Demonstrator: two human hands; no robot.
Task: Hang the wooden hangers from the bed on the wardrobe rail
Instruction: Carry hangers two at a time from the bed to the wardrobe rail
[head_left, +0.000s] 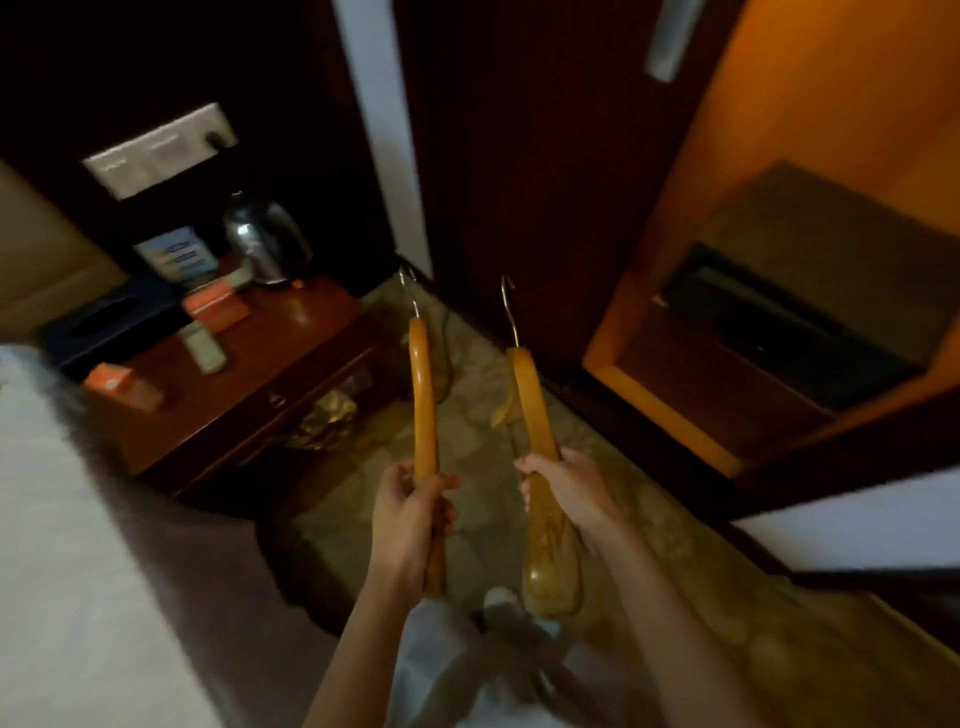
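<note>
Left hand (410, 514) grips one hanger (423, 395), right hand (566, 499) grips the other hanger (530, 400), hooks aimed at 12 o'clock, likely ready for the open wardrobe (810, 104) at 2 o'clock; rail unseen

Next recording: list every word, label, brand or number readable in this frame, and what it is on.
Nothing is readable; the frame is blurred.
Blue-and-white card beside the kettle: printed lines, too blurred.
Wall switch panel: faint marks, too blurred.
Orange box on the bedside table: pale mark, unreadable.
Left hanger and right hanger: no lettering visible.
</note>
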